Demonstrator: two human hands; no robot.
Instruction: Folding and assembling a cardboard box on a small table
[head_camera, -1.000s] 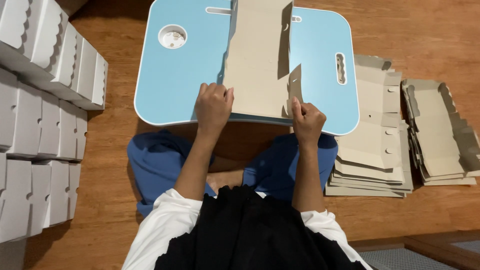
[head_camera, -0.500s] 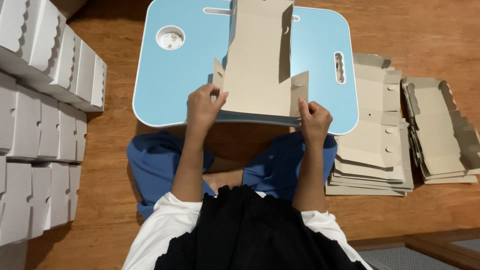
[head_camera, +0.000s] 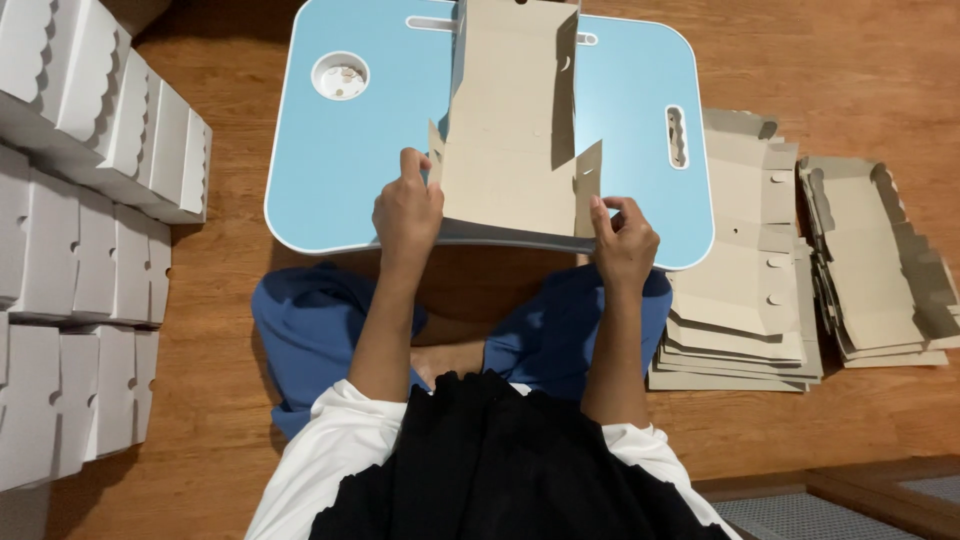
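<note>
floor (head_camera: 830, 60): brown wood, under everything.
white boxes (head_camera: 80, 240): many folded ones, stacked in rows on the far left.
blue table (head_camera: 340, 170): a small lap table with round corners, right in front of the person. it has a round cup hole (head_camera: 340, 76) on its left side and a slot handle (head_camera: 677, 136) on its right side.
flat card piles (head_camera: 740, 270): two piles of brown cut-out card on the right, lying on the floor just beside the table.
card box (head_camera: 505, 130): one brown card piece in the middle of the table, half folded. its long sides stand up and its near end lies by the table's near edge.
left hand (head_camera: 408, 212): fingers closed on the near left corner flap, thumb on top.
right hand (head_camera: 624, 240): fingers pinched narrow on the near right corner flap.
how to do it well: i think both corner flaps should bend along their fold lines at the same time, with the card kept flat on the table so the sides stand straight. a pull that is too hard could tear or crease the thin card.
</note>
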